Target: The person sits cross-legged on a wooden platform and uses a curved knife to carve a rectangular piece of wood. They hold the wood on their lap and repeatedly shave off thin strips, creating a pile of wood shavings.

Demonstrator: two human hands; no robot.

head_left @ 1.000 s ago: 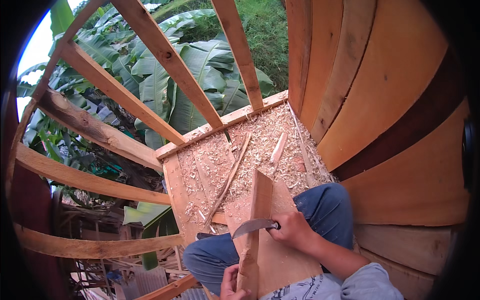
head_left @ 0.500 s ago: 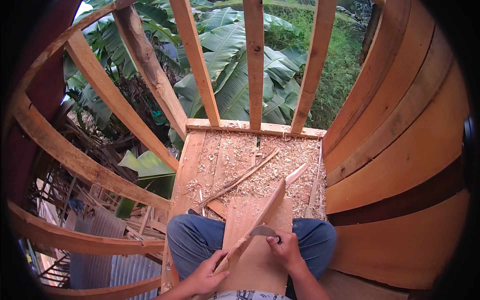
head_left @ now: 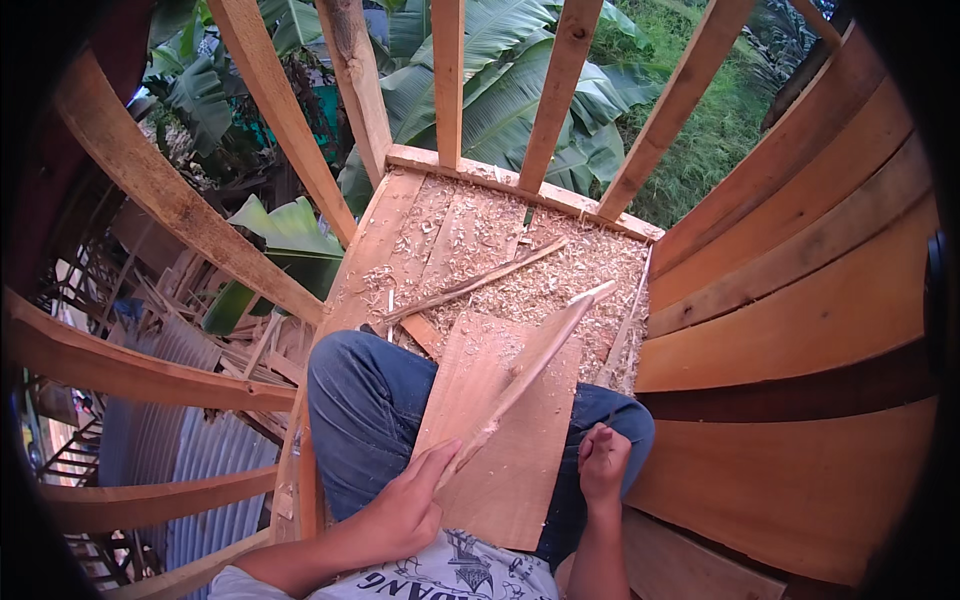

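Observation:
My left hand (head_left: 405, 505) is closed around the near end of a long, flat piece of carved wood (head_left: 535, 370). The piece slants up and away to the right, narrowing to a pale tip, with a rough, freshly cut spot along its edge. Beneath it, a wide wooden board (head_left: 515, 490) rests across my lap between my knees. My right hand (head_left: 604, 462) is closed in a fist over my right knee, apart from the wood. No blade shows at this hand, and whatever its fingers may hold is hidden.
Curled shavings (head_left: 590, 270) cover the plank floor (head_left: 375, 235) ahead. A thin stick (head_left: 480, 275) lies across them, near a short wood offcut (head_left: 422, 335). Upright slats (head_left: 560, 90) fence the front and left; a plank wall (head_left: 780, 480) closes the right. Banana leaves (head_left: 490, 110) grow beyond.
My right hand has drawn back from the carved wood to my right knee; the curved knife it held against the edge no longer shows. The carved piece has turned, its broad face more visible.

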